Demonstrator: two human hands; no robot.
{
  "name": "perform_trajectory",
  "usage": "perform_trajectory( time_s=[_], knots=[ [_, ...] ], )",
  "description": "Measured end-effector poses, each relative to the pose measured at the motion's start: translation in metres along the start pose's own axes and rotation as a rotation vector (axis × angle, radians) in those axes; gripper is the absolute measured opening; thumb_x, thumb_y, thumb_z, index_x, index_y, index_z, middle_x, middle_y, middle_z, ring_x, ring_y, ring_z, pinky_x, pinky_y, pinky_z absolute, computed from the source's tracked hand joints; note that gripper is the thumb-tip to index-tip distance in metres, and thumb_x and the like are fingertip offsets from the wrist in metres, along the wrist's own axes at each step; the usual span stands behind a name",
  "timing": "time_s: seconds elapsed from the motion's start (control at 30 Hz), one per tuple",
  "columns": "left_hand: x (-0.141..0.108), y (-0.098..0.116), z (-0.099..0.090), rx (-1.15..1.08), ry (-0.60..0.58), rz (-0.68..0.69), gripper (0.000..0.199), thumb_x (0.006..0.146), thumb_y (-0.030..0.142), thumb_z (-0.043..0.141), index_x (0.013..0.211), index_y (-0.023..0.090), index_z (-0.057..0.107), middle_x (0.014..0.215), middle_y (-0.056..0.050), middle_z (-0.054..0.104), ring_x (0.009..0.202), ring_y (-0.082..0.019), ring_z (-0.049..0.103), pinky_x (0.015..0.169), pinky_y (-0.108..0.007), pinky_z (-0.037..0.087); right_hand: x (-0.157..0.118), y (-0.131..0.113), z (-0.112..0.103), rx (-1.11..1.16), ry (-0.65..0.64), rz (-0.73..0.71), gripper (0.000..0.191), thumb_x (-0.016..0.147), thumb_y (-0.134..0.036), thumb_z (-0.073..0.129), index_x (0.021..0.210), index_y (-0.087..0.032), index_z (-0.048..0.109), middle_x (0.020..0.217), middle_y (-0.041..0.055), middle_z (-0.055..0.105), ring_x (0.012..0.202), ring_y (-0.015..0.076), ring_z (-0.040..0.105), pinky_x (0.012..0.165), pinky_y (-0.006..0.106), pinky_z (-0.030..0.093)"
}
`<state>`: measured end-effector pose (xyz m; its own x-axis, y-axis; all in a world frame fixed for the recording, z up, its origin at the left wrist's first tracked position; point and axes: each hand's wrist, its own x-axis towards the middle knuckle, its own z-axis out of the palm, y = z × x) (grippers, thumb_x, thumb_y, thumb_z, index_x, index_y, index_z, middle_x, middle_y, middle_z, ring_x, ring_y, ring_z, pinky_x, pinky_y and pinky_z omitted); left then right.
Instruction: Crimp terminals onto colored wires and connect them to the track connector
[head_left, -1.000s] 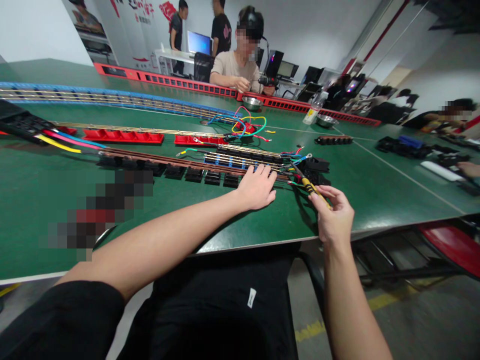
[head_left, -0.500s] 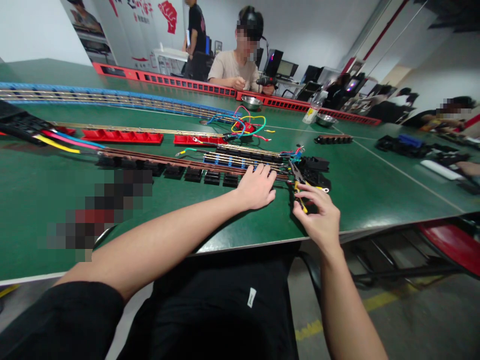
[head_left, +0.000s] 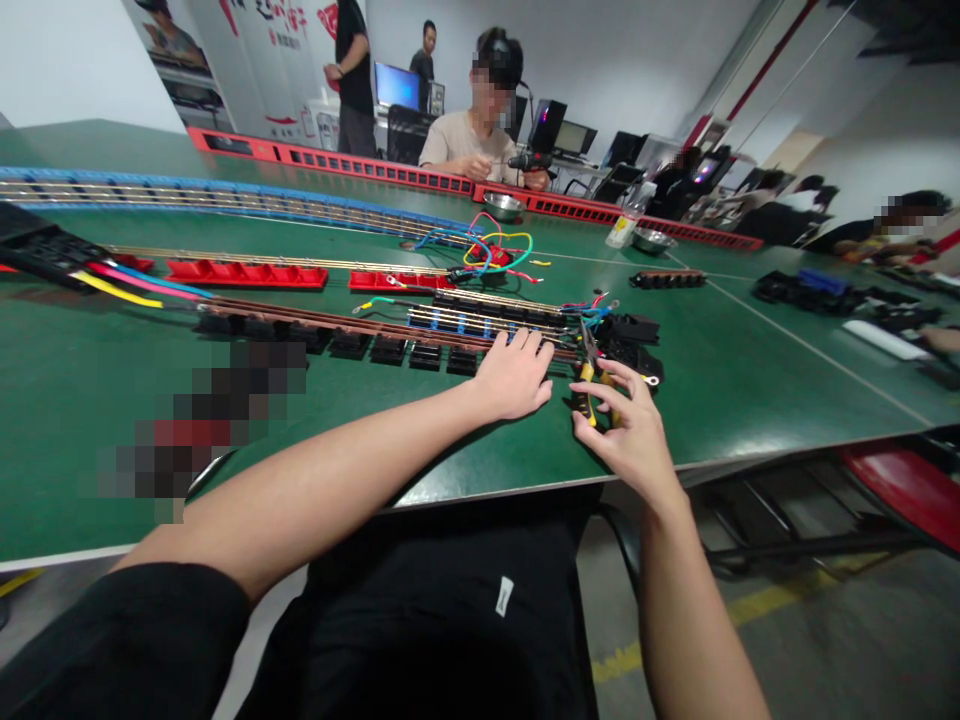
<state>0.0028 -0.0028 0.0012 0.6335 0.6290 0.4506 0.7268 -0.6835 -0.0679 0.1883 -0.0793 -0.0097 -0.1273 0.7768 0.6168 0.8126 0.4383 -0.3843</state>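
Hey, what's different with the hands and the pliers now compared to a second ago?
The right hand has moved left, with the pliers in its grasp. Their handles, which slanted off to the right and looked closed together, now point more toward the person and look spread apart. The left hand stays where it was, lying over the brown rails.

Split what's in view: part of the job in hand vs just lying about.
Likely in the job:
- pliers, in the right hand
- brown-railed strip, left hand on it

Seemingly just lying about:
- bottle
- nearer-left metal bowl
- short brown-topped strip, apart on the right
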Motion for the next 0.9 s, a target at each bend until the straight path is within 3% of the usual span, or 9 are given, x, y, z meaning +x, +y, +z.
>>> perform_trajectory(
  time_s=[0.23, 0.43, 0.73, 0.9],
  knots=[
    [0.000, 0.000, 0.000, 0.004, 0.002, -0.002, 0.049, 0.090, 0.042, 0.047, 0.128, 0.011, 0.051, 0.133, -0.019, 0.052, 0.123, -0.032, 0.045, 0.097, -0.044, 0.034, -0.001, -0.003, -0.003, 0.045, 0.102, 0.014, 0.029, 0.086, -0.029, 0.062, 0.115, -0.027, 0.070, 0.133, 0.0097, 0.053, 0.111, 0.0247, 0.061, 0.097, 0.045, 0.052],
    [0.000, 0.000, -0.002, 0.003, -0.001, -0.003, 0.046, 0.090, 0.042, 0.047, 0.124, 0.011, 0.053, 0.128, -0.018, 0.055, 0.118, -0.032, 0.048, 0.093, -0.043, 0.036, -0.004, 0.003, -0.001, 0.309, 0.126, 0.154, 0.032, 0.093, -0.037, 0.051, 0.120, -0.026, 0.065, 0.131, 0.0115, 0.053, 0.101, 0.0238, 0.066, 0.064, 0.033, 0.063],
    [0.000, -0.001, 0.000, 0.000, -0.004, 0.004, 0.047, 0.090, 0.042, 0.046, 0.126, 0.010, 0.051, 0.131, -0.019, 0.053, 0.120, -0.033, 0.046, 0.095, -0.044, 0.035, 0.003, 0.001, 0.000, 0.812, 0.315, 0.422, 0.044, 0.088, -0.061, 0.049, 0.112, -0.024, 0.058, 0.113, 0.0082, 0.063, 0.087, 0.0227, 0.072, 0.053, 0.030, 0.062],
    [0.000, -0.001, -0.001, 0.000, -0.003, 0.004, 0.047, 0.091, 0.041, 0.046, 0.126, 0.011, 0.051, 0.131, -0.019, 0.054, 0.121, -0.032, 0.046, 0.094, -0.044, 0.034, 0.008, -0.002, -0.005, 0.891, 0.351, 0.521, 0.054, 0.083, -0.070, 0.047, 0.110, -0.025, 0.056, 0.079, 0.0020, 0.065, 0.076, 0.0225, 0.073, 0.047, 0.026, 0.057]
  ],
)
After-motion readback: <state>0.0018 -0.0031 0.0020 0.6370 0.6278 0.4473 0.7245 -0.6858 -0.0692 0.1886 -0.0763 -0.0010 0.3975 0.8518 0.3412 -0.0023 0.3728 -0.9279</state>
